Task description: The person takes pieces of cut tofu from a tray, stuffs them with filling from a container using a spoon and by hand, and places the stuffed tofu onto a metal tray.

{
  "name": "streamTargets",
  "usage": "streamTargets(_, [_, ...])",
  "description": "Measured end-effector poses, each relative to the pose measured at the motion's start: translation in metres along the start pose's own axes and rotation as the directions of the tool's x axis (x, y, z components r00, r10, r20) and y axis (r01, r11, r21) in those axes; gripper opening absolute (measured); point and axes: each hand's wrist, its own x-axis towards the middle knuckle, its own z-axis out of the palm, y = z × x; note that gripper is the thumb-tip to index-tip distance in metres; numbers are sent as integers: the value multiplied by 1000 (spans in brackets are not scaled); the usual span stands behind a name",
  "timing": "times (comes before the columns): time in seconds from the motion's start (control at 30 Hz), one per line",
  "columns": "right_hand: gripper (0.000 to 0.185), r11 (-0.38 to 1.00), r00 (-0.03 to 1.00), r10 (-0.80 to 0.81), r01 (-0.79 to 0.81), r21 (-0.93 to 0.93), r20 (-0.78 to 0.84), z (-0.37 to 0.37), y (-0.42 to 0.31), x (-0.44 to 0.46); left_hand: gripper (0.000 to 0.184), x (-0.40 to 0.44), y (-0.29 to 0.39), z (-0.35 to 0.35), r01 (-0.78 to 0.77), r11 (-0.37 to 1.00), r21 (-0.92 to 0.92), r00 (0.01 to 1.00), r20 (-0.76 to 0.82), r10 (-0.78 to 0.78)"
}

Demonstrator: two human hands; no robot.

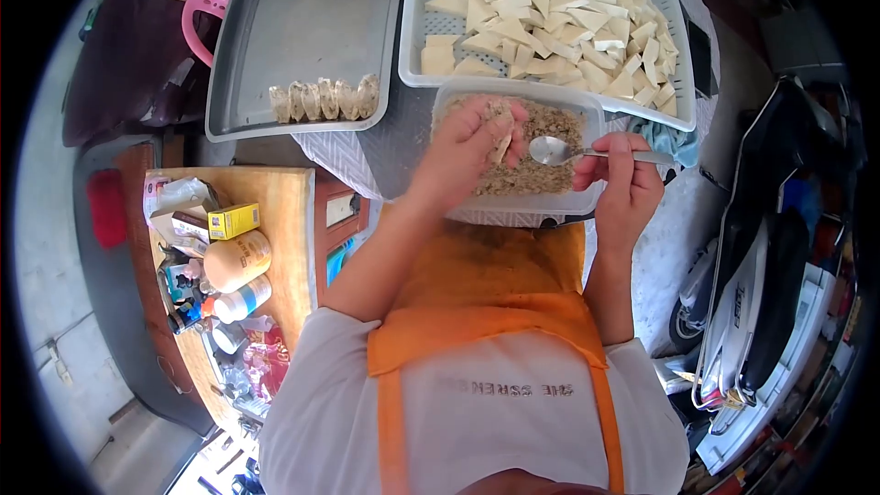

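Note:
My left hand is closed around a pale tofu piece smeared with crumbly filling, over the clear plastic container. Inside that container lies greyish-brown minced filling. My right hand pinches the handle of a metal spoon, whose bowl is above the filling, just right of my left fingers. Behind the container, many white triangular tofu pieces are heaped in a white perforated tray. At the left, several filled pieces stand in a row in a grey metal tray.
A wooden table at the left carries a yellow box, bottles and packages. A pink plastic seat stands beside the metal tray. A blue cloth hangs near my right hand. A parked scooter is at the right.

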Motion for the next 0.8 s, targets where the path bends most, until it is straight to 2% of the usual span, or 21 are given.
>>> streamTargets(0.07, [25, 1000, 1000, -18, 18, 18, 15, 0, 4, 1, 25, 3, -8, -11, -25, 999, -23, 992, 121, 27])
streamTargets(0.17, [27, 996, 999, -34, 35, 78, -15, 5, 7, 0, 21, 1, -7, -3, 9, 991, -135, 1000, 30, -5])
streamTargets(0.27, [25, 989, 999, -38, 36, 146, 8, 16, 8, -6, 31, 0, -1, 3, 31, 999, -27, 994, -100, -33])
streamTargets(0.3, [25, 985, 999, -38, 33, 167, 28, 20, 9, -8, 34, 0, -1, 4, 43, 998, -55, 992, -118, -49])
streamTargets(0.37, [23, 989, 988, -117, 125, -73, 101, 31, 15, -13, 41, 1, -1, 5, 67, 992, -110, 985, -151, -83])
streamTargets(0.43, [20, 925, 960, -216, 260, -275, 180, 34, 19, -12, 46, 2, -4, 5, 39, 997, -69, 988, -147, -49])
streamTargets(0.53, [20, 938, 973, -171, 209, -278, 153, 32, 19, -9, 50, 5, -8, 5, 17, 996, -82, 988, -151, -29])
streamTargets(0.57, [21, 985, 987, -89, 108, -136, 135, 29, 20, -5, 51, 5, -9, 6, 16, 995, -101, 988, -152, -31])
streamTargets(0.63, [22, 983, 988, 79, -100, 152, 133, 21, 23, 6, 52, 3, -2, 15, 26, 999, -22, 975, -222, -30])
streamTargets(0.73, [25, 935, 982, 178, -189, 301, 65, 27, 15, 17, 55, -1, 4, 22, 52, 991, 123, 972, -235, -22])
streamTargets(0.77, [26, 942, 981, 176, -191, 276, 77, 29, 17, 15, 57, -2, 5, 22, 59, 982, 180, 974, -226, -17])
streamTargets(0.8, [27, 948, 981, 172, -189, 254, 89, 31, 21, 12, 58, 0, 0, 17, 21, 991, 136, 981, -195, 6])
